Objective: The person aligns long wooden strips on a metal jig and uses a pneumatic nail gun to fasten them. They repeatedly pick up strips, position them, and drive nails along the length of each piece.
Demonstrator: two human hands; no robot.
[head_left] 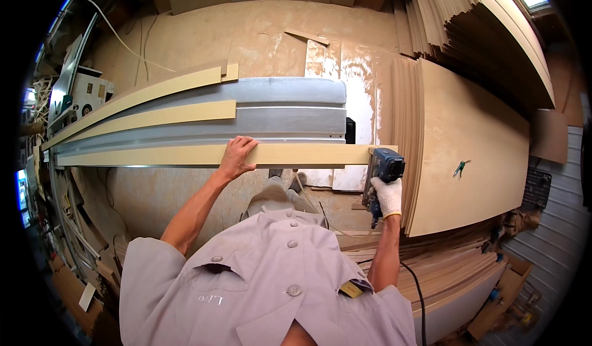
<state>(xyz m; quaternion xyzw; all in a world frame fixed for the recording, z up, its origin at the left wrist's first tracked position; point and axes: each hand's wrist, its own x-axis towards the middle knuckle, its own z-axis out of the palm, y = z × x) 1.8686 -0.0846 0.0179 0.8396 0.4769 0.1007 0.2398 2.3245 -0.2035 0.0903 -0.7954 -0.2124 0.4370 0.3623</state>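
A long pale wooden strip runs left to right along the near edge of a grey metal table. My bare left hand grips it near the middle, fingers over its far edge. My right hand, in a white glove, is closed round the handle of a blue and black nail gun. The nail gun's head is over the strip's right end; whether it touches cannot be seen. Two more pale strips, an inner one and a farther one, lie on the table's left part.
At right stands a stack of large boards, with green-handled pliers on top. Taller stacked sheets rise behind it. A dark cable hangs near my right arm. More boards lie at lower right; machinery stands at far left.
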